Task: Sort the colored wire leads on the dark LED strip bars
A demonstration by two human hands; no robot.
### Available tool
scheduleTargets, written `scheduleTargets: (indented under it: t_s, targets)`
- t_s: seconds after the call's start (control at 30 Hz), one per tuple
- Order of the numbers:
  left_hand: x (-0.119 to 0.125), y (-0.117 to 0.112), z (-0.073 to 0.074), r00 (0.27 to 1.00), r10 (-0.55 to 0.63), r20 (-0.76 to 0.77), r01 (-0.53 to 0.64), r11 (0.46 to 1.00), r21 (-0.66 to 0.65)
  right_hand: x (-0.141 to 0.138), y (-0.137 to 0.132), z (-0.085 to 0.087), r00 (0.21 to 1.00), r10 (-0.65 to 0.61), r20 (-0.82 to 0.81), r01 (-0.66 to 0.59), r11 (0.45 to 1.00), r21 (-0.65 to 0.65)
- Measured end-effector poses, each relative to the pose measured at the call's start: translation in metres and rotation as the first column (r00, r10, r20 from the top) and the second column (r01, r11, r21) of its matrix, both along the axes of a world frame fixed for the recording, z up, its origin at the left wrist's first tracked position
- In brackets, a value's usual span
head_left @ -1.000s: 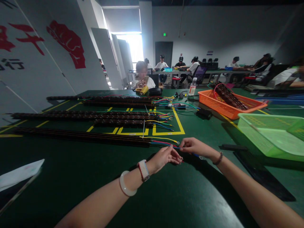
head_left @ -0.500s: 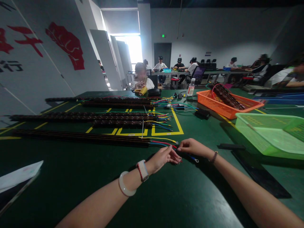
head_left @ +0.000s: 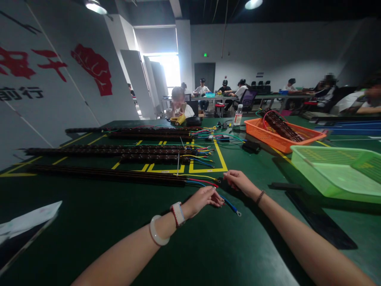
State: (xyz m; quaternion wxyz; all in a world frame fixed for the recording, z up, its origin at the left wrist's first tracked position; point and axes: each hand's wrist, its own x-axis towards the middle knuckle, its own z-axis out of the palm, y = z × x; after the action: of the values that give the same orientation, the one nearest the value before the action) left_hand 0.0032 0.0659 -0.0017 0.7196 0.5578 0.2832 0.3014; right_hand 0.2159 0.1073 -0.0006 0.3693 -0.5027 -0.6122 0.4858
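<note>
Blue insulated wire with a metal ring terminal (head_left: 230,205) lay on the dark green table (head_left: 232,254), running out from the end of the nearest long black strip (head_left: 113,174) towards the person; its terminal end rested free on the table, just in front of the left hand (head_left: 205,197); thin red wire (head_left: 202,181) and thin yellow wire (head_left: 199,175) fanned from the same strip end, just beyond; the left hand's fingers (head_left: 216,201) were drawn together at the blue wire, seemingly pinching it, though the contact was too small to be sure; the right hand (head_left: 239,181) rested near the red wire's tip with fingers loosely curled, and whether it gripped anything could not be told; further black strips with coloured leads (head_left: 119,151) lay in rows behind, over yellow floor-tape lines (head_left: 222,157); a light green plastic basket (head_left: 336,169) and an orange plastic basket (head_left: 282,137) holding more strips stood to the right; a white sheet of paper (head_left: 26,220) lay at the left edge; other people sat at tables far behind.

Judging from this, a pull on the blue wire could drag the strip askew, since nothing pinned it down; the close-lying leads could also tangle or be confused, given how tightly they bunched at the strip end.
</note>
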Motion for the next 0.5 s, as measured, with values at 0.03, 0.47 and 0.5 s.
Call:
scheduleTargets:
  t_s: [0.03,0.47,0.5]
  targets:
    - [0.000,0.000,0.000,1.000,0.000,-0.002,0.000,1.000,0.009,0.000,0.000,-0.001,1.000,-0.001,-0.007,0.001,1.000,0.005]
    - [-0.062,0.004,0.020,0.762,0.647,-0.001,-0.626,0.738,0.253,0.001,0.004,-0.009,1.000,0.019,-0.003,-0.019,0.999,0.043]
    - [-0.078,0.010,0.021,0.646,0.763,0.008,-0.724,0.609,0.323,0.000,0.004,-0.009,1.000,0.023,0.003,-0.023,0.999,0.048]
